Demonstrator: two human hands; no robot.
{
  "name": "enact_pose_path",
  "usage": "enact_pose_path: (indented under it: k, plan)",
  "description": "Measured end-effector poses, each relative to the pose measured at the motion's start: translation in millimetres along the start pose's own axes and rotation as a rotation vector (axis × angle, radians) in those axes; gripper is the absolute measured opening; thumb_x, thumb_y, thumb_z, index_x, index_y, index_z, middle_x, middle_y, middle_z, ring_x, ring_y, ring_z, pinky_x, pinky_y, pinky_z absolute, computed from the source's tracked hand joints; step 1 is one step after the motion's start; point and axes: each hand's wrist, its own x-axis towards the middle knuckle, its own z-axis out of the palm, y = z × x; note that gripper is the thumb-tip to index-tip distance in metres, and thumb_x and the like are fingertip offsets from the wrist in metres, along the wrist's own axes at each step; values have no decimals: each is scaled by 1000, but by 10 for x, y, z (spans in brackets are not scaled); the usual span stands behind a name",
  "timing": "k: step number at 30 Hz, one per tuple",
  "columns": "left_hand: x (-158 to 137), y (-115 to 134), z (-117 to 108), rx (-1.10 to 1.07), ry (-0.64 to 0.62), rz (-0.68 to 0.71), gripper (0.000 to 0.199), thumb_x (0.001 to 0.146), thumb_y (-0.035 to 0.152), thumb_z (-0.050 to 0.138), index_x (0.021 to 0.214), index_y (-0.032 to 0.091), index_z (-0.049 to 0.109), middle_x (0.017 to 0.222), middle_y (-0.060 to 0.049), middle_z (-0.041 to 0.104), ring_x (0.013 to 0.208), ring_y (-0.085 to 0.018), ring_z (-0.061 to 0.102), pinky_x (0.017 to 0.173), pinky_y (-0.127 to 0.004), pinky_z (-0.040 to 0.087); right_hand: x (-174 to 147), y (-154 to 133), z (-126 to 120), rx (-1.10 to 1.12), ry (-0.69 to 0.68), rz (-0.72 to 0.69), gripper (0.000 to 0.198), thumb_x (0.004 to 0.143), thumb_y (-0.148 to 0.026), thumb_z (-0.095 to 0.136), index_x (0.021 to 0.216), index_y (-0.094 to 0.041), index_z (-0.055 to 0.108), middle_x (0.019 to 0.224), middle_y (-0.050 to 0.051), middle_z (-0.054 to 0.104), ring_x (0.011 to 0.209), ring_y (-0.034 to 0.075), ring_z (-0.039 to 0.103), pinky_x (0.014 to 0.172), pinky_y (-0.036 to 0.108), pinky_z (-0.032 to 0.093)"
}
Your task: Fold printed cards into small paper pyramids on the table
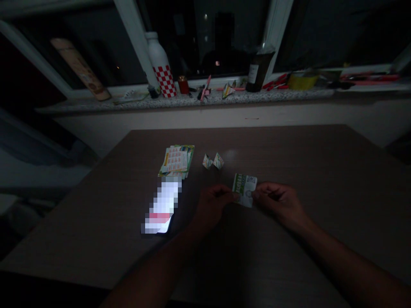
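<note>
A small green and white printed paper (245, 190) is held between my two hands, just above or on the table. My left hand (216, 201) pinches its left edge between thumb and fingers. At the opposite edge, my right hand (278, 196) grips it the same way. Beyond my left hand stand two small folded paper shapes (218, 161), pointed and printed in similar colours. A pile of printed paper sheets (176, 160) lies farther left. Nearer to me, a phone (162, 207) rests on the table with its screen lit.
The brown table (282, 149) reaches toward a wall under a dark window. On the stone windowsill (128, 102) are a red-checked white bottle (163, 70), a tall patterned cylinder (81, 70), a dark labelled bag (257, 72), a yellow roll (302, 80) and small clutter.
</note>
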Motion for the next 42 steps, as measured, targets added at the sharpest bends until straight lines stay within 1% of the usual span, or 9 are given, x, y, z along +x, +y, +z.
enact_pose_path:
  k: [14, 21, 23, 26, 29, 33, 36, 40, 42]
  plan:
    - [-24, -8, 2, 62, -22, 50, 16, 66, 27, 70, 61, 15, 61, 57, 3, 57, 56, -10, 50, 57, -23, 37, 8, 37, 0, -28, -22, 10, 28, 69, -43, 69, 64, -16, 63, 54, 0, 60, 45, 9, 50, 43, 21, 37]
    - [4, -12, -42, -13, -186, 58, 29, 67, 28, 73, 90, 15, 61, 84, -4, 66, 74, -15, 61, 68, -27, 47, 13, 66, -23, -94, -100, -48, 18, 72, -33, 65, 65, -17, 62, 57, 0, 61, 48, 10, 52, 46, 21, 41]
    - [10, 8, -54, 33, -172, 93, 31, 68, 28, 73, 94, 15, 62, 85, -4, 66, 74, -16, 61, 67, -27, 47, 5, 95, -8, -156, -171, -76, 17, 73, -29, 64, 63, -16, 61, 55, -1, 59, 49, 9, 51, 47, 21, 41]
    - [8, 44, -62, 191, -177, 174, 20, 71, 26, 69, 87, 15, 66, 81, -3, 66, 75, -15, 60, 68, -26, 46, -13, 143, 19, -277, -281, -119, 14, 74, -24, 61, 62, -16, 61, 54, -2, 57, 49, 9, 50, 47, 21, 40]
    - [-1, 82, -67, 319, -207, 212, 11, 76, 25, 63, 77, 15, 67, 74, -2, 66, 71, -15, 59, 67, -25, 44, -20, 161, 21, -366, -293, -155, 11, 75, -20, 60, 65, -16, 62, 57, -2, 58, 52, 10, 51, 48, 21, 41]
    - [-11, 118, -92, 416, -172, 250, 11, 78, 25, 60, 75, 15, 65, 72, -2, 65, 67, -14, 58, 63, -25, 43, -2, 109, -25, -376, -211, -228, 12, 77, -23, 59, 67, -17, 62, 60, 0, 61, 55, 12, 55, 52, 22, 44]
    - [-12, 115, -112, 569, -175, 347, 7, 75, 21, 60, 72, 16, 63, 70, -1, 63, 66, -14, 56, 63, -25, 42, 11, 63, -65, -392, -129, -306, 11, 77, -24, 58, 68, -18, 62, 61, 0, 62, 54, 12, 57, 51, 23, 44]
    - [-8, 69, -115, 737, -223, 511, 3, 74, 19, 60, 72, 17, 62, 70, -1, 61, 65, -13, 55, 62, -24, 40, 10, 59, -64, -477, -108, -526, 3, 76, -17, 59, 75, -19, 62, 68, 2, 63, 62, 15, 59, 57, 26, 46]
    - [-12, 38, -107, 791, -232, 589, 5, 76, 20, 58, 73, 18, 62, 71, -2, 61, 66, -14, 55, 63, -24, 40, 4, 70, -36, -499, -124, -636, 7, 76, -15, 60, 81, -20, 62, 74, 3, 63, 68, 16, 60, 62, 28, 47]
